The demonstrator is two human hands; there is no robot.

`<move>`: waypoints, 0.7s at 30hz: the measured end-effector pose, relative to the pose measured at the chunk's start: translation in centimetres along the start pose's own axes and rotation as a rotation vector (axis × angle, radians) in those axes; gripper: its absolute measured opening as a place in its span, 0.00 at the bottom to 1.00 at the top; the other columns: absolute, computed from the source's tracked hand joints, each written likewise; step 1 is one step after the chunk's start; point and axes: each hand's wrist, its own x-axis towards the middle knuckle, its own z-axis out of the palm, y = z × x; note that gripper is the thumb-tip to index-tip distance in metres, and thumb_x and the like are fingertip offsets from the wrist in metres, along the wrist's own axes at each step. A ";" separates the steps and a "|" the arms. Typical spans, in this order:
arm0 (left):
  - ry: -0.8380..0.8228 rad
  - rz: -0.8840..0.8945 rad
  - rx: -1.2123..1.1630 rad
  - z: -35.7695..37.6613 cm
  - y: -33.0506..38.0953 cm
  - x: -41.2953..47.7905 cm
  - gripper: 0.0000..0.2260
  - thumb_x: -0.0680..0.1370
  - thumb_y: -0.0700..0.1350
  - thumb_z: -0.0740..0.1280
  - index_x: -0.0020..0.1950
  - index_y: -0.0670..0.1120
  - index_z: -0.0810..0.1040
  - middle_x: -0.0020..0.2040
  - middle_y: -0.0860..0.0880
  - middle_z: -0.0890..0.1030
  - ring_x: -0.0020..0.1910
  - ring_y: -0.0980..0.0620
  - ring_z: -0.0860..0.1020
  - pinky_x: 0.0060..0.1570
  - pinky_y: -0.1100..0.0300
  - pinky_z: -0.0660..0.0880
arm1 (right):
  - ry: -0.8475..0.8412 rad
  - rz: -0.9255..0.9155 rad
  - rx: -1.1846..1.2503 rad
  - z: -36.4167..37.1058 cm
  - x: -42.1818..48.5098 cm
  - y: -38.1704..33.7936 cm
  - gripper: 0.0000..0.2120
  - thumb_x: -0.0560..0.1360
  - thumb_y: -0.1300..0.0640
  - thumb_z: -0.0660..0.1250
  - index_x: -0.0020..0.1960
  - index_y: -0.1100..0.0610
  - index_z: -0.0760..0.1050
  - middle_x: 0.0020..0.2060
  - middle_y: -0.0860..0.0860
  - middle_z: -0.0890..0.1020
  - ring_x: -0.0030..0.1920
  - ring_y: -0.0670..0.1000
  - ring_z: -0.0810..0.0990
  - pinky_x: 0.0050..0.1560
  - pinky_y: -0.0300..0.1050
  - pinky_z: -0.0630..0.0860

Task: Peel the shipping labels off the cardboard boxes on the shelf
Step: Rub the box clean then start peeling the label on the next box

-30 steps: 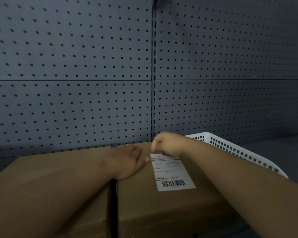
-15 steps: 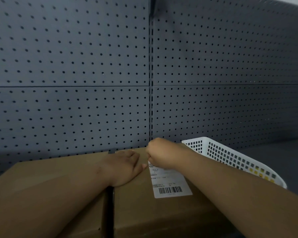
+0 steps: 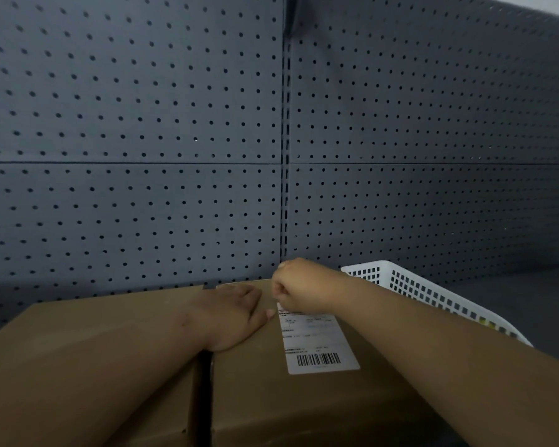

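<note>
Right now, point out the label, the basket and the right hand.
label (image 3: 317,338): head view, middle of its white face.
basket (image 3: 400,280): head view, perforated side wall.
right hand (image 3: 304,285): head view, back of the curled hand at the label's top edge.

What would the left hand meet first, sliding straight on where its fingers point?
Probably the right hand, pinching the far edge of the white shipping label; depth is unclear.
</note>
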 end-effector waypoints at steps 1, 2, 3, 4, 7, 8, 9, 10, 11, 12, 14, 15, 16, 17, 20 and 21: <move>-0.003 0.000 0.002 0.0 0.0 0.0 0.28 0.81 0.61 0.42 0.77 0.48 0.55 0.78 0.48 0.54 0.76 0.50 0.55 0.73 0.53 0.54 | 0.010 -0.009 0.025 0.1 -0.2 0.2 0.10 0.75 0.62 0.59 0.37 0.60 0.72 0.43 0.56 0.72 0.42 0.54 0.73 0.42 0.45 0.71; -0.004 0.000 0.006 0.0 0.1 0.0 0.28 0.81 0.61 0.42 0.77 0.48 0.55 0.78 0.48 0.55 0.76 0.50 0.55 0.72 0.53 0.54 | -0.007 -0.019 0.020 0.2 -0.5 0.3 0.09 0.77 0.61 0.58 0.40 0.58 0.74 0.46 0.55 0.72 0.47 0.54 0.73 0.47 0.47 0.72; -0.004 0.000 0.011 0.0 0.1 -0.1 0.28 0.81 0.61 0.42 0.77 0.48 0.55 0.78 0.48 0.55 0.76 0.50 0.55 0.72 0.54 0.55 | -0.035 -0.030 -0.011 0.4 -0.7 0.3 0.11 0.79 0.60 0.56 0.45 0.56 0.76 0.48 0.55 0.72 0.50 0.54 0.73 0.51 0.48 0.73; -0.006 -0.002 0.014 0.0 0.1 -0.1 0.28 0.81 0.61 0.42 0.77 0.48 0.54 0.78 0.48 0.55 0.76 0.50 0.55 0.72 0.54 0.55 | -0.056 -0.036 -0.049 0.6 -0.8 0.1 0.12 0.80 0.61 0.55 0.50 0.56 0.78 0.51 0.55 0.72 0.52 0.54 0.73 0.53 0.49 0.73; -0.016 -0.012 0.016 -0.1 0.1 -0.1 0.29 0.81 0.61 0.41 0.78 0.48 0.53 0.79 0.48 0.54 0.76 0.50 0.54 0.73 0.53 0.54 | 0.012 -0.024 0.000 1.1 -1.1 0.0 0.14 0.80 0.59 0.55 0.52 0.60 0.80 0.50 0.54 0.74 0.51 0.54 0.75 0.53 0.51 0.74; -0.020 -0.016 0.017 -0.1 0.2 -0.1 0.29 0.81 0.61 0.41 0.78 0.48 0.52 0.79 0.48 0.53 0.77 0.50 0.54 0.73 0.53 0.53 | 0.032 -0.010 0.031 1.0 -1.3 0.1 0.14 0.79 0.58 0.56 0.45 0.61 0.80 0.46 0.54 0.75 0.47 0.53 0.75 0.51 0.52 0.74; -0.024 -0.020 0.016 -0.2 0.2 -0.1 0.29 0.81 0.61 0.41 0.78 0.48 0.51 0.79 0.48 0.53 0.77 0.50 0.53 0.73 0.53 0.52 | 0.038 0.019 0.072 0.7 -1.3 0.5 0.16 0.79 0.57 0.57 0.38 0.62 0.77 0.42 0.56 0.76 0.42 0.53 0.75 0.47 0.52 0.75; -0.027 -0.023 0.014 -0.2 0.2 -0.2 0.29 0.81 0.61 0.41 0.79 0.48 0.50 0.79 0.48 0.52 0.77 0.51 0.52 0.73 0.53 0.51 | 0.039 0.060 0.143 0.3 -1.5 0.8 0.17 0.79 0.55 0.58 0.34 0.61 0.73 0.39 0.59 0.76 0.37 0.53 0.73 0.43 0.51 0.75; -0.028 -0.027 0.014 -0.3 0.3 -0.2 0.29 0.81 0.61 0.41 0.79 0.48 0.50 0.79 0.48 0.52 0.77 0.51 0.52 0.73 0.54 0.51 | 0.045 0.107 0.231 -0.1 -1.7 1.4 0.18 0.79 0.52 0.59 0.34 0.60 0.72 0.37 0.59 0.76 0.35 0.54 0.73 0.41 0.50 0.74; -0.029 -0.029 0.015 -0.3 0.3 -0.3 0.29 0.81 0.61 0.41 0.79 0.48 0.50 0.79 0.48 0.52 0.77 0.51 0.52 0.73 0.53 0.51 | 0.069 0.149 0.295 -0.5 -1.9 2.0 0.18 0.79 0.51 0.59 0.37 0.61 0.75 0.39 0.58 0.78 0.37 0.56 0.76 0.43 0.49 0.75; -0.030 -0.030 0.012 -0.3 0.4 -0.3 0.29 0.81 0.61 0.41 0.79 0.48 0.50 0.79 0.48 0.52 0.77 0.50 0.52 0.73 0.53 0.51 | 0.097 0.215 0.310 -0.8 -2.2 3.7 0.14 0.79 0.53 0.60 0.47 0.62 0.80 0.47 0.54 0.83 0.45 0.56 0.81 0.49 0.47 0.77; -0.032 -0.029 0.011 -0.3 0.3 -0.4 0.29 0.81 0.61 0.41 0.79 0.48 0.50 0.79 0.48 0.51 0.77 0.50 0.52 0.73 0.53 0.51 | 0.077 0.234 0.285 -0.7 -2.5 4.4 0.14 0.78 0.54 0.61 0.48 0.62 0.80 0.49 0.52 0.83 0.44 0.54 0.81 0.48 0.45 0.77; -0.033 -0.028 0.010 -0.3 0.3 -0.3 0.29 0.81 0.61 0.41 0.79 0.48 0.49 0.79 0.48 0.51 0.77 0.51 0.52 0.73 0.53 0.51 | 0.033 0.236 0.249 -0.7 -2.8 4.7 0.13 0.78 0.54 0.62 0.49 0.61 0.81 0.49 0.52 0.83 0.43 0.51 0.80 0.46 0.42 0.75; -0.034 -0.026 0.011 -0.3 0.3 -0.3 0.29 0.81 0.61 0.41 0.79 0.48 0.49 0.79 0.48 0.51 0.77 0.51 0.52 0.73 0.54 0.51 | -0.015 0.220 0.209 -0.5 -3.1 4.9 0.12 0.78 0.54 0.62 0.50 0.59 0.82 0.51 0.50 0.83 0.44 0.48 0.79 0.46 0.39 0.73; -0.033 -0.024 0.014 -0.3 0.3 -0.3 0.29 0.81 0.61 0.41 0.79 0.47 0.49 0.79 0.48 0.51 0.77 0.51 0.52 0.73 0.54 0.51 | -0.066 0.165 0.098 -0.3 -3.8 4.6 0.12 0.79 0.54 0.61 0.57 0.55 0.81 0.55 0.46 0.81 0.53 0.46 0.77 0.52 0.36 0.68; -0.031 -0.023 0.016 -0.4 0.3 -0.3 0.29 0.81 0.61 0.41 0.79 0.47 0.49 0.79 0.48 0.51 0.77 0.51 0.52 0.73 0.54 0.51 | -0.064 0.169 0.084 -0.3 -3.9 4.5 0.13 0.79 0.55 0.61 0.57 0.56 0.81 0.55 0.47 0.81 0.53 0.48 0.78 0.52 0.37 0.69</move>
